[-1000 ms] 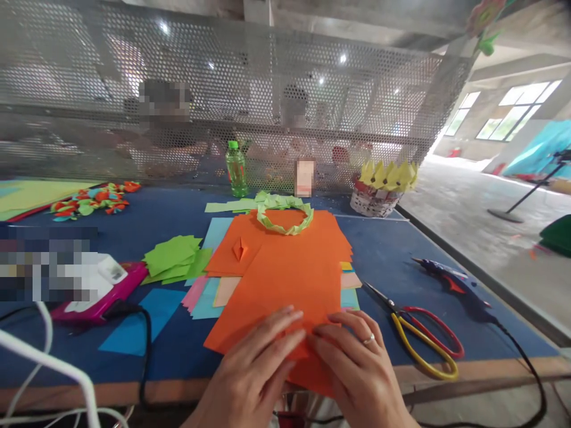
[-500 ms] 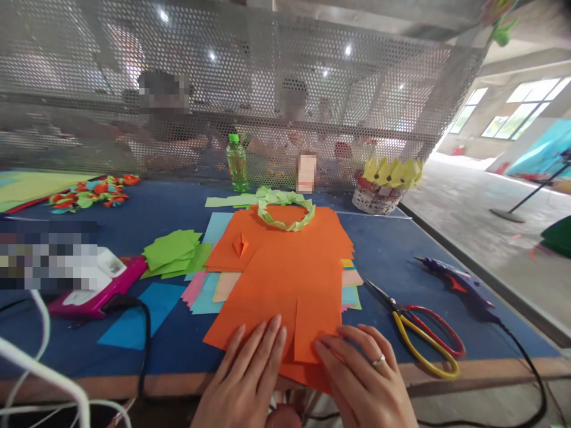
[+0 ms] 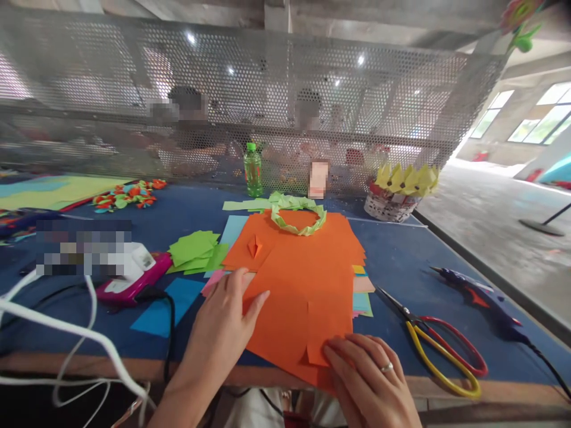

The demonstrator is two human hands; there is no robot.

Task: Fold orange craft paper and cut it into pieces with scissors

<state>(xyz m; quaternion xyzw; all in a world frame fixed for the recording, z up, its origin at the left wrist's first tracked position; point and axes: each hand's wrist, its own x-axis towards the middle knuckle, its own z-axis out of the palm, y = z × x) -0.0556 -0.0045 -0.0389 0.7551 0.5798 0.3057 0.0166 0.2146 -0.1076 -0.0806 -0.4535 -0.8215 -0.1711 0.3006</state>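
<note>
A large orange paper sheet [image 3: 294, 297] lies in front of me, its lower end jutting past the table edge, with a small orange piece [image 3: 316, 339] lying flat at its lower right. My left hand [image 3: 225, 315] rests at the sheet's left side, thumb spread away from the fingers. At the lower right, my right hand [image 3: 370, 374], with a ring on it, grips the sheet's edge with bent fingers; its thumb is hidden. A small folded orange paper piece [image 3: 255, 246] sits beyond my left fingers. Behind it, a pale green folded-paper ring [image 3: 298, 226] lies on the orange stack.
To the right are scissors [image 3: 439, 348] and a glue gun [image 3: 479, 297]. At left lie green paper squares [image 3: 196, 249], a blue sheet [image 3: 167, 306] and a magenta power strip [image 3: 134, 282] with cables. A green bottle [image 3: 253, 172] and a paper-rimmed basket [image 3: 392, 202] stand near the mesh screen [image 3: 267, 89].
My left hand has lifted off the lower part of the sheet and moved up to its left side, thumb spreading. My right hand stays at the lower right corner. The view has shifted left.
</note>
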